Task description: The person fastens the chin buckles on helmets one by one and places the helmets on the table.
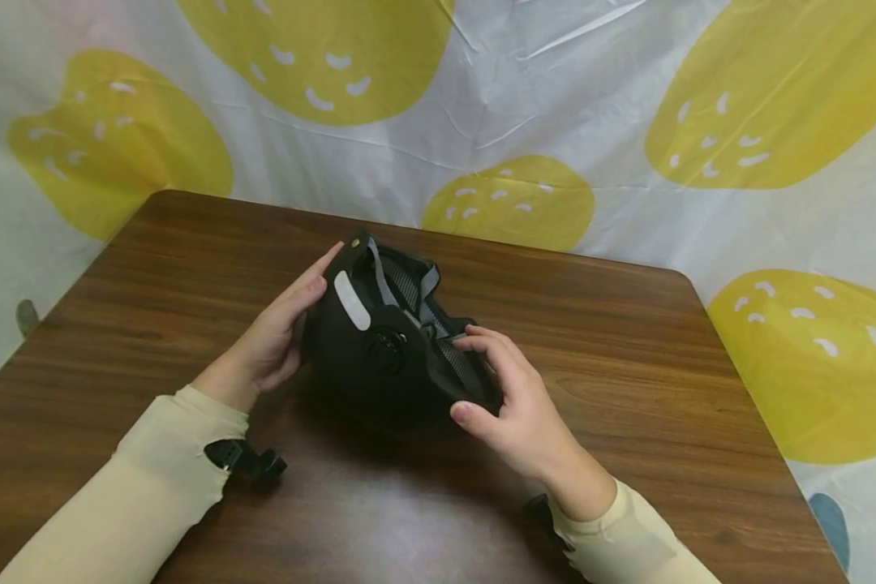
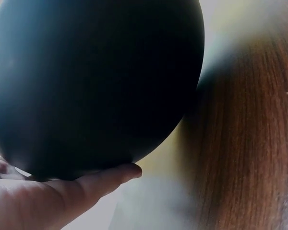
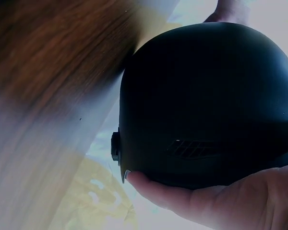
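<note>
A matte black helmet is tilted on its side over the table in the head view, its padded inside and grey straps facing up and right. A white strip shows on its side. My left hand holds the helmet's left end, thumb along the shell and fingers reaching round behind. At the right end my right hand grips the rim, fingertips over the inner edge and thumb on the outside. The smooth shell fills much of the left wrist view. A vent shows near my right thumb.
The brown wooden table extends around the helmet on all sides. Behind it hangs a white sheet with yellow fruit prints. Dark straps with small devices sit at both wrists.
</note>
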A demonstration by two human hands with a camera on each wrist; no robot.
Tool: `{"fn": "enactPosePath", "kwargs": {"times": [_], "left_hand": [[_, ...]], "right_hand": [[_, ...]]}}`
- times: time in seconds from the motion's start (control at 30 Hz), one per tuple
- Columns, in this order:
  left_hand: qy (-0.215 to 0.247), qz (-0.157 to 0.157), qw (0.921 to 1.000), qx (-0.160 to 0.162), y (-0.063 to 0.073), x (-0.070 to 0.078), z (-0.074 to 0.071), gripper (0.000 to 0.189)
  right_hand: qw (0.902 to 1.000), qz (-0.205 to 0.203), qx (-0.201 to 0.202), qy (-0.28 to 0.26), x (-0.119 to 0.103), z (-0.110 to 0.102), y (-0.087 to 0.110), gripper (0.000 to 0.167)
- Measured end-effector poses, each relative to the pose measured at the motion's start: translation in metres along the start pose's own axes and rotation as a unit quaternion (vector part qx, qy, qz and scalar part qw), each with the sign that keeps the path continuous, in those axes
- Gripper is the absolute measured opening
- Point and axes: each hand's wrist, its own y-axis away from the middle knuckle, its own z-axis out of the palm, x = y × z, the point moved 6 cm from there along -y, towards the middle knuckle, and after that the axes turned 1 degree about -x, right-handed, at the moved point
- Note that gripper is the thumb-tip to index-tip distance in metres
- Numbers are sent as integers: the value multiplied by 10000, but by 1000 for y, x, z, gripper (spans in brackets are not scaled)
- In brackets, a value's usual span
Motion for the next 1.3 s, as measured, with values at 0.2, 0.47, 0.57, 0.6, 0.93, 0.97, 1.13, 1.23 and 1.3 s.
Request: {"fn": "enactPosePath", "kwargs": {"times": [0.2,0.47,0.57,0.6,0.93,0.97,1.13,1.23,1.3], "left_hand": [[-66,-12,10000,7,0,1,0,60],[-49,67,10000,21,0,2,0,60],[-86,109,9999,21,0,2,1,61],[-140,135,9998,22,0,2,1,62],[-341,463,9983,-113,-2,4,1,79],[-359,451,9983,-113,-1,4,2,79],[-437,401,9982,-77,0,4,3,75],[-460,390,9982,-66,0,4,3,73],[-476,354,9982,-64,-1,4,3,71]], "right_hand": [[9998,31,5,-204,2,1,1,76],[9965,87,-50,-831,4,4,-1,80],[9959,155,-90,-889,5,4,-1,82],[9960,170,-99,-874,5,5,0,83],[9891,493,-248,-1368,10,5,1,81],[9890,506,-251,-1366,11,5,1,80],[9906,558,-211,-1230,11,3,0,81],[9909,638,-191,-1168,11,2,0,80],[9904,699,-212,-1171,10,1,-1,78]]}}
